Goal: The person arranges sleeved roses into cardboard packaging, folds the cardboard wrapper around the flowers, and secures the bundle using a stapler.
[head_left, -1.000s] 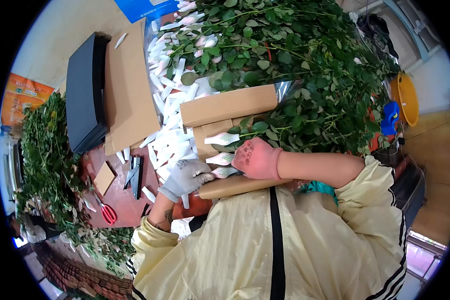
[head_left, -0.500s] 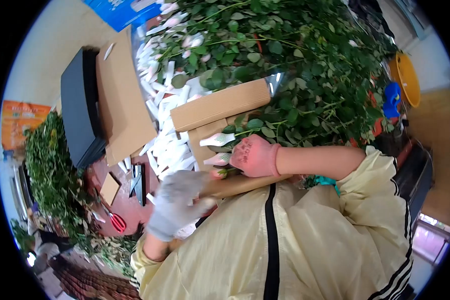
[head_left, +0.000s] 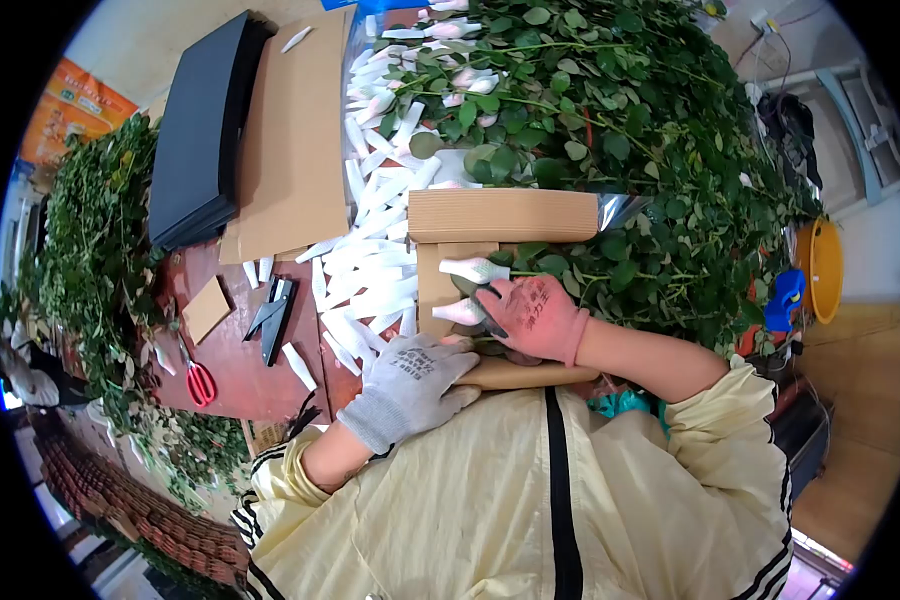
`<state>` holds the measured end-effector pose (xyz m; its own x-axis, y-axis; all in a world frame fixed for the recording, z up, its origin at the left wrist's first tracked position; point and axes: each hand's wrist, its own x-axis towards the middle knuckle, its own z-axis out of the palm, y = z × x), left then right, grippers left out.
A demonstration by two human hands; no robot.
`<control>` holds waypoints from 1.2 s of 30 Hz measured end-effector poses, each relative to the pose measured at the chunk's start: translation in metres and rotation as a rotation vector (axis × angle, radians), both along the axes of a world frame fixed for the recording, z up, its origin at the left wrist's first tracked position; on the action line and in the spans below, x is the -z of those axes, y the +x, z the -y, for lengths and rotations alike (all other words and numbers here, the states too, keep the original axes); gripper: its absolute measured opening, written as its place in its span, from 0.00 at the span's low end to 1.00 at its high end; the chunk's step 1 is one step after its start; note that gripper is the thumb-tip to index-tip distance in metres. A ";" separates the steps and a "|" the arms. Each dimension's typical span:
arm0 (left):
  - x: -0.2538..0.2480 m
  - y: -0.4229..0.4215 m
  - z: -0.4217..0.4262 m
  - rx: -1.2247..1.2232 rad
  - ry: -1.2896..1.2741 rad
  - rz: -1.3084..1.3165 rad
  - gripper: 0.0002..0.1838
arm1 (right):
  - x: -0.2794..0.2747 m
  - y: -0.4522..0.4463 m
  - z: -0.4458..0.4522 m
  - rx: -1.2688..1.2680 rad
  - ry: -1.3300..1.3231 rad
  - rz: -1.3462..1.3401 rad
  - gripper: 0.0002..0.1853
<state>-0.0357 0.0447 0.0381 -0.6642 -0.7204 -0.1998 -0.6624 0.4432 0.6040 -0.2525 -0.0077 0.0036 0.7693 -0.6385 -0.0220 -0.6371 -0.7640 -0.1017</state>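
My left hand (head_left: 410,385), in a grey glove, bends its fingers over the near edge of the brown cardboard wrap (head_left: 530,376). A pale pink tip shows at its fingers; what they grip is mostly hidden. Just right of it, my right hand (head_left: 535,318), in a pink glove, is closed at the neck of a rose in a white net sleeve (head_left: 460,312). Another sleeved rose (head_left: 475,269) lies above it on the cardboard, with its leafy stem running right. The wrap's folded far side (head_left: 505,216) stands up behind the roses.
White net sleeves (head_left: 370,270) lie heaped to the left. Leafy rose stems (head_left: 610,110) cover the far right. A stapler (head_left: 279,322), red-handled scissors (head_left: 200,383) and a small cardboard piece (head_left: 206,310) lie on the red table (head_left: 260,385). Black sheets (head_left: 205,130) are stacked behind.
My left hand has moved right and down onto the near edge of the wrap, covering where a bare rose bud showed. My right hand stays at the sleeved roses. The view has turned.
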 end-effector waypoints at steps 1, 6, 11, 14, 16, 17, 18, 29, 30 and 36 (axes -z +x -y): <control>-0.001 0.000 0.001 -0.013 -0.003 -0.005 0.23 | 0.001 0.001 0.002 -0.029 0.102 -0.067 0.26; -0.007 0.000 0.006 0.073 -0.048 0.068 0.22 | -0.001 0.006 0.003 -0.052 0.212 -0.016 0.23; 0.010 0.005 0.003 0.033 -0.063 -0.069 0.20 | -0.003 -0.002 -0.004 -0.059 0.135 -0.006 0.21; -0.002 0.013 0.024 -0.132 0.050 -0.173 0.17 | 0.012 -0.009 -0.007 -0.115 -0.001 0.119 0.18; 0.009 0.020 0.039 -0.275 -0.114 -0.106 0.13 | 0.006 -0.008 -0.007 -0.084 0.033 0.084 0.17; 0.022 0.021 0.040 -0.271 -0.116 -0.106 0.13 | 0.004 -0.007 -0.006 -0.073 0.066 0.045 0.16; 0.028 0.021 0.043 -0.217 -0.083 -0.052 0.12 | 0.005 -0.006 -0.005 -0.072 0.062 0.046 0.16; 0.045 0.051 0.052 -0.087 -0.227 -0.166 0.07 | 0.016 -0.008 -0.004 -0.011 0.108 0.150 0.10; 0.047 0.066 0.055 -0.120 -0.201 -0.105 0.07 | 0.003 -0.003 -0.002 0.043 0.248 0.016 0.11; 0.000 0.071 0.050 -0.162 -0.300 -0.004 0.16 | 0.011 -0.005 -0.005 -0.027 0.106 0.036 0.11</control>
